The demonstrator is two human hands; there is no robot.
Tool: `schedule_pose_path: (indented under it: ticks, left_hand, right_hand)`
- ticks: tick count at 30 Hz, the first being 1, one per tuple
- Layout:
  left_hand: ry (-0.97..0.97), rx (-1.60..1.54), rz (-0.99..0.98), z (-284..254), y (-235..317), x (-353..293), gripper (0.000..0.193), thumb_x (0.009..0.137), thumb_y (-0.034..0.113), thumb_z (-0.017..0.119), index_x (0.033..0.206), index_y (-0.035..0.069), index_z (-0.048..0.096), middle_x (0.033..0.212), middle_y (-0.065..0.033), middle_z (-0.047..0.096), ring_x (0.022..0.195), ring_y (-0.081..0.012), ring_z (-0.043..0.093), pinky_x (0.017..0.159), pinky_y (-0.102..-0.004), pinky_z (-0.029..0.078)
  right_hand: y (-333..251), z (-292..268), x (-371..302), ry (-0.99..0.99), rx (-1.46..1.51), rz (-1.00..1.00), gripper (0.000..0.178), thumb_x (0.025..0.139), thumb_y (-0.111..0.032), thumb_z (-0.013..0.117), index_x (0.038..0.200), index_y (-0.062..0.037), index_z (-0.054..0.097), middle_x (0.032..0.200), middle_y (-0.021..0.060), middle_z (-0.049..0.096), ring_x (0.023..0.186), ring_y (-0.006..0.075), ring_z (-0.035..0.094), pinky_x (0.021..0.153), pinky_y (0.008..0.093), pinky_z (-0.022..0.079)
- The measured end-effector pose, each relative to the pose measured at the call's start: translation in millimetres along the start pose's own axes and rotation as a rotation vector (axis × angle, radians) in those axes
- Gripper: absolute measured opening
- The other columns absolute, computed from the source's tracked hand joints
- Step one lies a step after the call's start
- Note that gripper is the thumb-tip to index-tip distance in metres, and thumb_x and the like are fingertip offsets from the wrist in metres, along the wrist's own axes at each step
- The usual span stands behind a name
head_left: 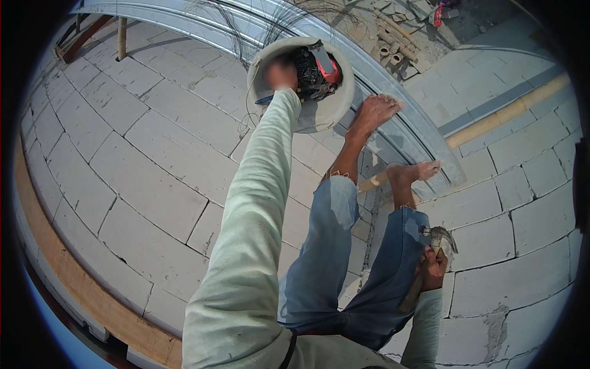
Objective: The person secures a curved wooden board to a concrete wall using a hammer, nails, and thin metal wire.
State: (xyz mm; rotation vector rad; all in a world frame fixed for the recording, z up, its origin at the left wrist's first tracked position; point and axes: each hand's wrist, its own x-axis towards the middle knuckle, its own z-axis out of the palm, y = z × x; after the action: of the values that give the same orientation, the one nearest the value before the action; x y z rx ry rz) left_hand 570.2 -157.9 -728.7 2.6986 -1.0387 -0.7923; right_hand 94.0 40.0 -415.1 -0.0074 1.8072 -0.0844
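My left hand (pixel 283 73) reaches down into a pale round bucket (pixel 307 117); it is blurred and its fingers cannot be made out. Beside it in the bucket lie a heap of dark nail-like pieces (pixel 307 71) and a red tool with a flat grey part (pixel 326 61). A blue-handled item (pixel 264 99) sits by the bucket's near left wall. Low on the right, next to my knee, my right hand (pixel 434 269) is closed round a hammer (pixel 441 238), gripping it just below the metal head. The wooden handle runs down along my thigh.
Ribbed metal sheets (pixel 393 92) stretch beyond the bucket, with my bare feet on or beside them. Thin loose wires (pixel 236 37) stick up near the bucket. Pale blocks (pixel 147 147) pave the surface. A wooden beam (pixel 80 283) borders the left; bamboo poles (pixel 491 120) and rubble lie far right.
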Motion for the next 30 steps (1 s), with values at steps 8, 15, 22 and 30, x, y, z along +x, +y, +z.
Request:
schedule_pose_path:
  ticks: [8,15,22,30]
  left_hand:
    - [-0.172,0.424,0.200,-4,34,-1,0.024,0.076,0.017,0.064,0.095,0.004,0.069,0.094,-0.0230,0.066,0.092,-0.0379,0.064,0.081,-0.0465,0.051]
    - [-0.208,0.659,0.343,-26,38,-10,0.021,0.080,0.023,0.060,0.095,0.012,0.069,0.094,-0.0177,0.067,0.090,-0.0358,0.064,0.078,-0.0474,0.052]
    - [-0.157,0.522,0.238,-56,34,-38,0.021,0.079,0.022,0.060,0.092,0.008,0.068,0.090,-0.0178,0.067,0.086,-0.0372,0.064,0.078,-0.0454,0.051]
    - [-0.250,0.167,-0.143,-86,28,-78,0.016,0.075,0.011,0.060,0.077,-0.004,0.066,0.064,-0.0160,0.064,0.055,-0.0257,0.062,0.050,-0.0377,0.048]
  right_hand:
    - [-12,7,1,0.035,0.002,0.024,0.023,0.085,-0.030,0.062,0.081,-0.0096,0.053,0.059,-0.0019,0.046,0.042,0.0087,0.043,0.037,0.0250,0.037]
    - [-5,3,1,0.037,0.033,0.036,0.028,0.084,-0.034,0.065,0.084,-0.0083,0.055,0.059,-0.0019,0.047,0.040,0.0091,0.044,0.037,0.0252,0.038]
    - [13,-4,7,-0.007,0.083,-0.034,0.026,0.086,-0.031,0.063,0.086,-0.0057,0.056,0.059,-0.0005,0.048,0.040,0.0104,0.045,0.037,0.0264,0.038]
    - [-8,-1,-9,0.011,0.148,0.091,0.013,0.086,-0.016,0.058,0.084,-0.0036,0.056,0.059,0.0019,0.049,0.040,0.0122,0.045,0.038,0.0281,0.038]
